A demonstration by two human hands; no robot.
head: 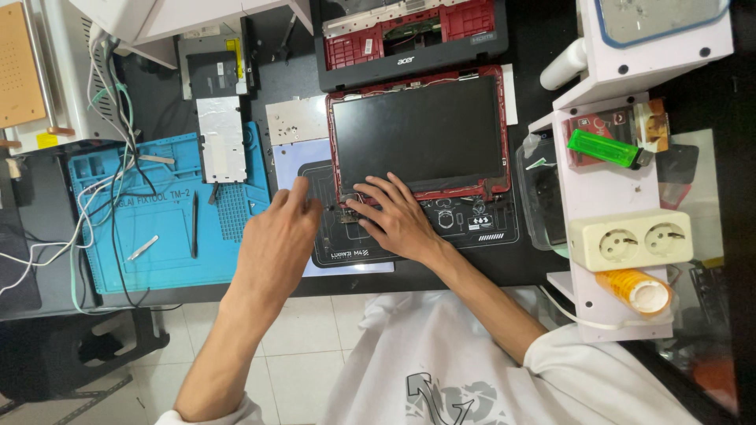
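Both forearms reach over the desk edge. Right hand (394,220) lies flat, fingers spread, at the lower-left corner of the laptop screen panel (417,134); left hand (279,236) is loosely curled beside it, holding nothing visible. Judged step: working the corner hinge; next needs fine fingertip grip.

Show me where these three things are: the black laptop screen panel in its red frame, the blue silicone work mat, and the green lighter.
black laptop screen panel in its red frame (417,130), head view, centre of the dark glass.
blue silicone work mat (169,252), head view, bare lower part.
green lighter (602,148), head view, middle of its body.

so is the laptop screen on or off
Off, as far as the view shows: the screen panel is uniformly dark, lying flat in its red frame, with the right hand on its lower edge.
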